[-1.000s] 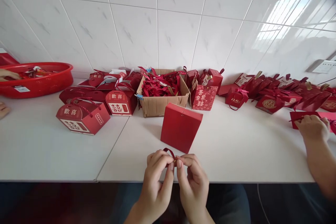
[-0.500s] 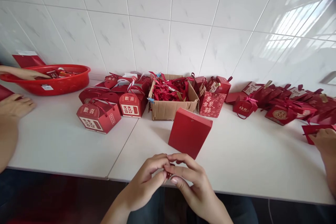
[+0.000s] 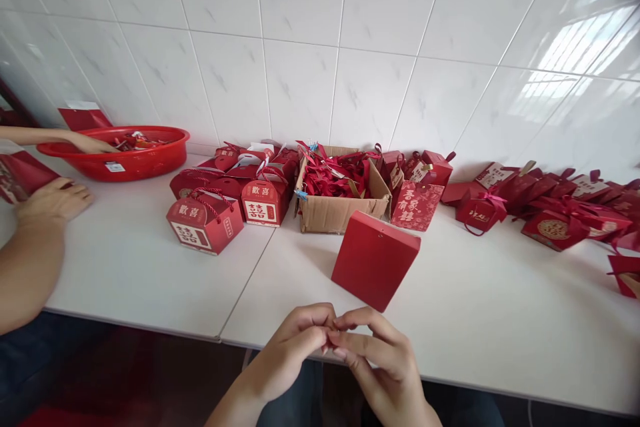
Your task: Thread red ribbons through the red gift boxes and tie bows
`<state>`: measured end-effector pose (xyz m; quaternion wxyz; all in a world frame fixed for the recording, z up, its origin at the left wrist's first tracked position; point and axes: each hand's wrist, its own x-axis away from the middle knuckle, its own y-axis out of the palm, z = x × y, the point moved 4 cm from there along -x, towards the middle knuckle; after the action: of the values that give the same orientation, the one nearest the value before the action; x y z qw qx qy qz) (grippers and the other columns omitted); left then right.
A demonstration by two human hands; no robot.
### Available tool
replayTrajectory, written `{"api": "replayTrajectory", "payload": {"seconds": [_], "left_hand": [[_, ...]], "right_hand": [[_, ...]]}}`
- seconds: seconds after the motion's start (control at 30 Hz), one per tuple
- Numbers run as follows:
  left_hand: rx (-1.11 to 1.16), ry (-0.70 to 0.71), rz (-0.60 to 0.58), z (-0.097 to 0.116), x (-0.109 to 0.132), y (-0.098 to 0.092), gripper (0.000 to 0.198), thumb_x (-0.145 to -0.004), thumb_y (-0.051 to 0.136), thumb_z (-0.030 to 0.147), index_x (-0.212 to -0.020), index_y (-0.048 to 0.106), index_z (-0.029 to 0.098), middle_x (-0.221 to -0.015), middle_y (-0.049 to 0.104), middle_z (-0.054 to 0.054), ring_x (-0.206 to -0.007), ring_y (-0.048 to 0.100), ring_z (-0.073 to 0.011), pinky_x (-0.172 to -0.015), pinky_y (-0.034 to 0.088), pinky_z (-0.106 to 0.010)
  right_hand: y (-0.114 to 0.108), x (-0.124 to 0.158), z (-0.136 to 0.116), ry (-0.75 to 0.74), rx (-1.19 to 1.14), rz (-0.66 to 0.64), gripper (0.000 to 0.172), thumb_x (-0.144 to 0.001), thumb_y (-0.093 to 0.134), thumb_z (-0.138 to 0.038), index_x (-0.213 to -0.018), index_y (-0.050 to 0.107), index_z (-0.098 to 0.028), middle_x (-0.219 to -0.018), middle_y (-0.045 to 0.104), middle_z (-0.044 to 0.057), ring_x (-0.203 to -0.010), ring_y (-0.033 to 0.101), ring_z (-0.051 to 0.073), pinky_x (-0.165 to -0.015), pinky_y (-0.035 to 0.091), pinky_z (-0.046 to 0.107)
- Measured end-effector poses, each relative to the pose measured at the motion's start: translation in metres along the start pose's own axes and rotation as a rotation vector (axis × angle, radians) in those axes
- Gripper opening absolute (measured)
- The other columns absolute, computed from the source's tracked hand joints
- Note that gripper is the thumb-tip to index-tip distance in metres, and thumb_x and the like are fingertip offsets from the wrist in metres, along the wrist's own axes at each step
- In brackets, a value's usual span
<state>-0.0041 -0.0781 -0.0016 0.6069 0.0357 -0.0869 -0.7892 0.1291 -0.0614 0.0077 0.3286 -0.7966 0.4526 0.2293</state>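
Observation:
My left hand (image 3: 295, 353) and my right hand (image 3: 383, 363) meet at the table's front edge, fingertips pressed together. Both are closed around something small that their fingers hide. Just beyond them a plain red box (image 3: 376, 260) stands upright on the white table, untouched. Behind that box is an open cardboard box (image 3: 343, 213) full of dark red ribbons (image 3: 333, 177). To its left stand red gift boxes with rope handles, among them a front one (image 3: 205, 220) with white lettering panels.
At the left, a person's hand reaches into a red basin (image 3: 135, 163), and another hand (image 3: 55, 200) rests beside a red bag. Ribboned red boxes (image 3: 480, 210) line the right side along the tiled wall. Part of a hand shows at the right edge.
The view has shifted, so the table things appear farther right. My fingers have drawn closer together, and the small dark red thing seen between them is now hidden. At left, the red bag shows more.

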Motion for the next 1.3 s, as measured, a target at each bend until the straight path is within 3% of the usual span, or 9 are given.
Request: {"api": "replayTrajectory", "payload": {"seconds": [0.17,0.27,0.37,0.57,0.67,0.8,0.9,1.03,1.3], "left_hand": [[-0.166,0.096,0.014,0.018,-0.015,-0.002,0.024,-0.086,0.041,0.029,-0.065,0.046,0.018,-0.066,0.045,0.0,-0.068,0.044,-0.0152,-0.068,0.037,-0.028],[-0.37,0.246,0.302,0.039,-0.036,-0.02,0.027,-0.088,0.043,0.04,-0.072,0.05,0.019,-0.074,0.051,0.0,-0.076,0.049,-0.0169,-0.076,0.039,-0.029],[-0.553,0.39,0.511,0.059,-0.062,-0.034,0.018,-0.084,0.053,0.038,-0.091,0.056,0.022,-0.1,0.058,-0.003,-0.1,0.053,-0.0209,-0.091,0.038,-0.033],[-0.533,0.467,0.313,0.065,-0.104,-0.032,0.023,-0.083,0.059,0.03,-0.104,0.055,0.022,-0.121,0.057,-0.008,-0.116,0.052,-0.0228,-0.098,0.04,-0.038],[-0.397,0.509,0.247,0.058,-0.108,-0.027,0.018,-0.084,0.059,0.027,-0.098,0.051,0.02,-0.106,0.061,-0.006,-0.1,0.06,-0.0191,-0.09,0.047,-0.034],[-0.414,0.623,0.338,0.051,-0.099,-0.023,0.025,-0.083,0.059,0.024,-0.104,0.045,0.022,-0.096,0.059,-0.003,-0.085,0.059,-0.0146,-0.079,0.047,-0.029],[-0.547,0.669,0.32,0.052,-0.09,-0.017,0.03,-0.086,0.055,0.023,-0.115,0.046,0.023,-0.1,0.057,-0.004,-0.087,0.057,-0.0159,-0.078,0.046,-0.03],[-0.721,0.67,0.271,0.055,-0.083,-0.009,0.017,-0.087,0.054,0.022,-0.103,0.057,0.021,-0.096,0.054,-0.004,-0.087,0.055,-0.0165,-0.078,0.045,-0.03],[-0.71,0.711,0.349,0.052,-0.084,-0.006,0.008,-0.087,0.054,0.023,-0.091,0.058,0.018,-0.1,0.053,-0.006,-0.097,0.055,-0.0187,-0.084,0.044,-0.031]], "right_hand": [[-0.008,-0.002,-0.001,-0.067,0.09,0.144,0.038,-0.083,0.052,0.003,-0.109,0.065,-0.023,-0.094,0.061,0.007,-0.083,0.064,0.015,-0.069,0.056,0.026],[-0.027,-0.002,0.004,-0.021,0.095,0.3,0.031,-0.083,0.055,0.0,-0.101,0.066,-0.024,-0.09,0.061,0.005,-0.083,0.063,0.014,-0.07,0.054,0.025],[-0.052,-0.004,0.013,0.052,0.186,0.47,0.023,-0.083,0.06,-0.009,-0.094,0.069,-0.027,-0.111,0.058,0.006,-0.106,0.057,0.02,-0.084,0.05,0.033],[-0.078,-0.022,0.046,0.215,0.108,0.53,0.009,-0.082,0.065,-0.025,-0.086,0.073,-0.026,-0.149,0.034,0.004,-0.137,0.03,0.031,-0.109,0.023,0.056],[-0.075,-0.031,0.056,0.216,0.005,0.494,0.01,-0.082,0.065,-0.026,-0.088,0.073,-0.026,-0.144,0.039,0.007,-0.131,0.039,0.03,-0.103,0.037,0.051],[-0.069,-0.034,0.059,0.172,0.045,0.526,0.01,-0.083,0.064,-0.025,-0.088,0.072,-0.025,-0.13,0.049,0.009,-0.123,0.047,0.028,-0.096,0.044,0.046],[-0.067,-0.034,0.059,0.133,0.069,0.546,0.01,-0.083,0.064,-0.023,-0.089,0.072,-0.025,-0.119,0.053,0.009,-0.119,0.05,0.026,-0.097,0.044,0.045],[-0.066,-0.035,0.057,0.099,0.1,0.526,0.011,-0.082,0.064,-0.021,-0.089,0.072,-0.025,-0.126,0.047,0.008,-0.12,0.049,0.025,-0.093,0.046,0.041],[-0.064,-0.038,0.05,0.035,0.228,0.506,0.011,-0.082,0.065,-0.018,-0.086,0.072,-0.026,-0.13,0.046,0.007,-0.111,0.053,0.022,-0.091,0.044,0.04]]}}
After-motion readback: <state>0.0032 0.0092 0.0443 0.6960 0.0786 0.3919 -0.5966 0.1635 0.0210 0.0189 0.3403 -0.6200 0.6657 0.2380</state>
